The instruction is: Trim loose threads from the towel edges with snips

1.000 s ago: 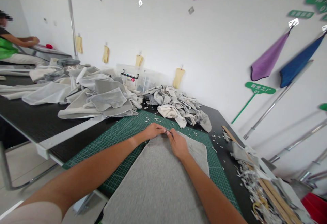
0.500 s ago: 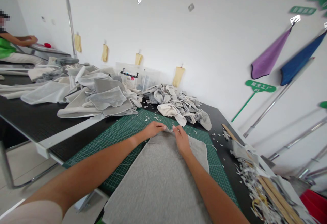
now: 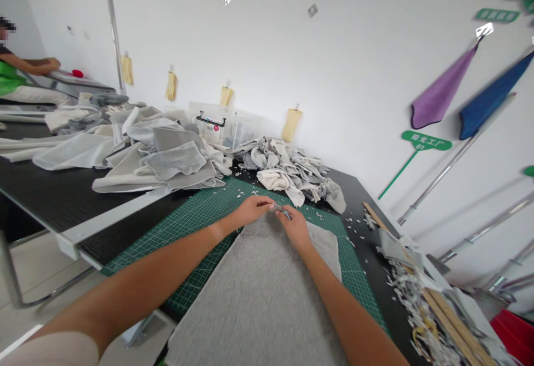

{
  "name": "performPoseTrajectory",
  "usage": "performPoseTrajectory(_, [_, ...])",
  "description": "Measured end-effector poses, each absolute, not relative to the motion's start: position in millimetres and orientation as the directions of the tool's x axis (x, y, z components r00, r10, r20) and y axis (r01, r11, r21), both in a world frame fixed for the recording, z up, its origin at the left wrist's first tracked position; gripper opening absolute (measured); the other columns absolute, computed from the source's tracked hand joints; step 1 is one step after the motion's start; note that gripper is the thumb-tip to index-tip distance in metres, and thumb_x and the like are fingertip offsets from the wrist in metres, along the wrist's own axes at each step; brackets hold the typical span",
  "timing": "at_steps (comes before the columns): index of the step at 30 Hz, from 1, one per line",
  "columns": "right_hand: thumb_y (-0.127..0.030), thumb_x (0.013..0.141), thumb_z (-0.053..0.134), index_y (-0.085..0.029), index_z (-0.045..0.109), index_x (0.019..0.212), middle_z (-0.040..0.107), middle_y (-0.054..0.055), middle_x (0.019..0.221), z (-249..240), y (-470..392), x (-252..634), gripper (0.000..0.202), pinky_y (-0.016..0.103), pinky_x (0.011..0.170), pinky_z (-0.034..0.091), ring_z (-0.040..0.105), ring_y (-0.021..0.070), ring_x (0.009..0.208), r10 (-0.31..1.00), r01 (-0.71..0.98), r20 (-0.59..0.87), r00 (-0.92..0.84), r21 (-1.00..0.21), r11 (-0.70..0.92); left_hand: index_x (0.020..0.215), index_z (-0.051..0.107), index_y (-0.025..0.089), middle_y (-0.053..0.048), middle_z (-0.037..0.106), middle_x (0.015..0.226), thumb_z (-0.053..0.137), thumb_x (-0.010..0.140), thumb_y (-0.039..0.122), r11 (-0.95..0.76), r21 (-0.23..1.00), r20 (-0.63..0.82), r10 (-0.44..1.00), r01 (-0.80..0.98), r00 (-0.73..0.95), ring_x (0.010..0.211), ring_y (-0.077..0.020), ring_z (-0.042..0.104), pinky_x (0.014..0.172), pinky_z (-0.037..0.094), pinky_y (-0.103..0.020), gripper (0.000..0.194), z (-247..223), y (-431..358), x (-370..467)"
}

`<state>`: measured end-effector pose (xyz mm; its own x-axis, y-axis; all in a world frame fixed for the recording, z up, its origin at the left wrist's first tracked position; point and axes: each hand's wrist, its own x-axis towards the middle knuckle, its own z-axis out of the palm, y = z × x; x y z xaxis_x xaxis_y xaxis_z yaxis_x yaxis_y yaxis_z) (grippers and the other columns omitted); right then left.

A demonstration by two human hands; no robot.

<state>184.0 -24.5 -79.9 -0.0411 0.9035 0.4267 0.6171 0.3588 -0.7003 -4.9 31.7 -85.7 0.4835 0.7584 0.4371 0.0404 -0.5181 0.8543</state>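
A large piece of grey cloth [image 3: 262, 288] spreads over the green cutting mat [image 3: 196, 204] and down toward me. At its far edge my left hand [image 3: 253, 208] is closed, pinching the cloth between thumb and fingers. Close beside it, almost touching, my right hand [image 3: 295, 226] is closed too. A small slim dark-grey tool [image 3: 287, 214] shows between its thumb and fingers, against the pinched edge. Its exact kind is too small to make out.
Heaps of grey cloth [image 3: 167, 149] and crumpled pieces [image 3: 287, 163] lie behind the mat, before a clear plastic box [image 3: 212, 124]. Scraps, wooden strips [image 3: 454, 321] and yellow-handled scissors [image 3: 425, 330] lie at right. Another person [image 3: 25, 77] sits far left.
My right hand has shifted slightly left toward my left hand. The slim grey tool now shows in its fingers. The cloth has stayed nearly in place.
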Motion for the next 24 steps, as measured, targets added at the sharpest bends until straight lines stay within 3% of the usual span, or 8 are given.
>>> performPoseTrajectory(5, [-0.049,0.087,0.054,-0.019,0.064,0.08,0.058,-0.002,0.07,-75,-29,186,0.032,0.025,0.063,0.034,0.048,0.0158,0.066,0.869,0.648,0.49,0.061,-0.682,0.339,0.129,0.066,0.018,-0.01,0.062,0.136,0.032,0.098,0.057,-0.172,0.973,0.229,0.778,-0.153,0.585,0.125,-0.0252,0.056,0.106,0.039,-0.037,0.06,-54,20,-17])
performPoseTrajectory(9, [-0.049,0.087,0.053,-0.02,0.06,0.077,0.053,-0.003,0.066,-76,-34,184,0.032,0.025,0.061,0.031,0.046,0.0154,0.064,0.859,0.655,0.506,0.083,-0.677,0.335,0.131,0.065,0.018,-0.009,0.053,0.146,0.021,0.099,0.059,-0.073,0.96,0.238,0.718,-0.269,0.655,0.132,-0.0268,0.049,0.11,0.036,-0.039,0.069,-31,10,-29])
performPoseTrajectory(16, [-0.049,0.088,0.053,-0.021,0.059,0.08,0.053,-0.004,0.064,-76,-41,178,0.03,0.025,0.059,0.032,0.047,0.0158,0.06,0.872,0.651,0.483,0.081,-0.688,0.321,0.119,0.072,0.019,-0.007,0.056,0.143,0.036,0.099,0.042,-0.324,0.902,0.432,0.682,-0.286,0.59,0.137,-0.0265,0.045,0.113,0.031,-0.042,0.048,5,-16,-33])
performPoseTrajectory(24, [-0.049,0.089,0.051,-0.022,0.053,0.074,0.05,-0.004,0.064,-77,-43,177,0.032,0.024,0.06,0.033,0.046,0.015,0.062,0.867,0.637,0.496,0.052,-0.685,0.354,0.112,0.076,0.018,-0.008,0.067,0.128,0.045,0.098,0.045,-0.551,0.804,0.577,0.634,-0.222,0.515,0.126,-0.0266,0.056,0.114,0.033,-0.042,0.043,34,-42,-33])
